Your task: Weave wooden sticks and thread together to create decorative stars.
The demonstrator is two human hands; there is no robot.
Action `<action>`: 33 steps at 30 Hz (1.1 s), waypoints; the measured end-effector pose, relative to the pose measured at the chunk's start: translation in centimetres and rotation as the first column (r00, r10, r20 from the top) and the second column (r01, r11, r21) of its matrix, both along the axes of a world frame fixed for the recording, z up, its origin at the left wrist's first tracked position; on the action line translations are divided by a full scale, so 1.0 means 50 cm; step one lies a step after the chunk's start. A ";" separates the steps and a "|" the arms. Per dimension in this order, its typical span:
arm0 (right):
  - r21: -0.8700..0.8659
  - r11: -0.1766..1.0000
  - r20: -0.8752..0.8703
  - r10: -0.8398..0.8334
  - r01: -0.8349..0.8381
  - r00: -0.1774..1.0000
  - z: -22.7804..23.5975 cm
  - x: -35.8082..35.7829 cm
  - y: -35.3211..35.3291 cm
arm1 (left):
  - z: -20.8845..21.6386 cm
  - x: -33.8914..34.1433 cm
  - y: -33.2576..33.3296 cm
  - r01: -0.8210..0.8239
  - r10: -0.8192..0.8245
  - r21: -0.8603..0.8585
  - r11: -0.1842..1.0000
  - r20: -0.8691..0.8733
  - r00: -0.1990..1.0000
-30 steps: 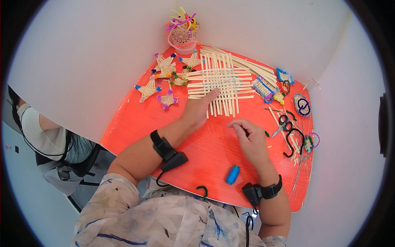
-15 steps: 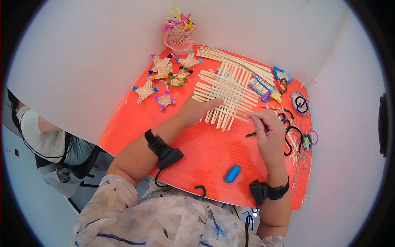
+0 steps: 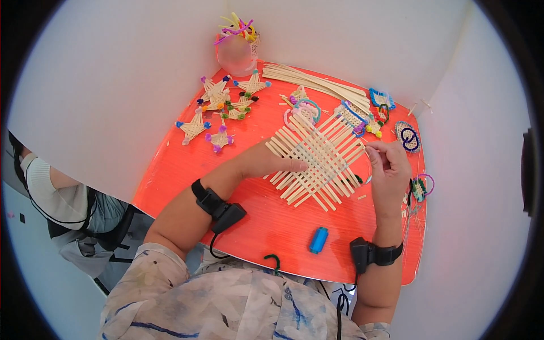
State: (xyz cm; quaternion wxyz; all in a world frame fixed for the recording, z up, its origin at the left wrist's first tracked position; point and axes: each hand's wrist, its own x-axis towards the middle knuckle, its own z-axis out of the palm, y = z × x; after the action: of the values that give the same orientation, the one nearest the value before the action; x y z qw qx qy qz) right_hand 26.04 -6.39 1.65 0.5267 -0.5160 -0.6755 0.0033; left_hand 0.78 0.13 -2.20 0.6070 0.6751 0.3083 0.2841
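My left hand (image 3: 277, 164) is closed on a woven mat (image 3: 326, 161) of pale flat strips. Its thumb lies across the top face, and the other fingers are hidden beneath. The mat is held tilted above the table, its loose strip ends sticking out all round. My right hand (image 3: 391, 170) is pinched at the mat's right corner, close to the strip tips. What lies between those fingertips is too small to make out. A blue spool (image 3: 319, 240) stands on the table below the mat.
Woven stars with coloured tips (image 3: 194, 127) lie at the left of the red table (image 3: 238, 198). Behind are a bundle of pale strips (image 3: 311, 82) and a container of pipe cleaners (image 3: 235, 54). Small woven pieces (image 3: 407, 136) line the right. A person (image 3: 51, 175) sits beyond the partition.
The mat has turned and come nearer to me, uncovering woven pieces behind it. My right hand has risen and moved right to its corner. My left hand still holds on.
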 end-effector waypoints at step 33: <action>-0.314 0.877 -0.139 0.337 -0.364 0.931 -0.098 -0.122 -0.007 | -0.025 0.042 -0.005 -0.185 0.455 -0.441 0.878 0.649 0.610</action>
State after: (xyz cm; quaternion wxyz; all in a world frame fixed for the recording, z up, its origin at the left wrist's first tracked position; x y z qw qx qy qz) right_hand 19.95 -6.76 -3.24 0.4486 -0.4664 -0.7256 0.2339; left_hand 2.88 -0.13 -3.44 0.7206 0.3232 0.1972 0.5808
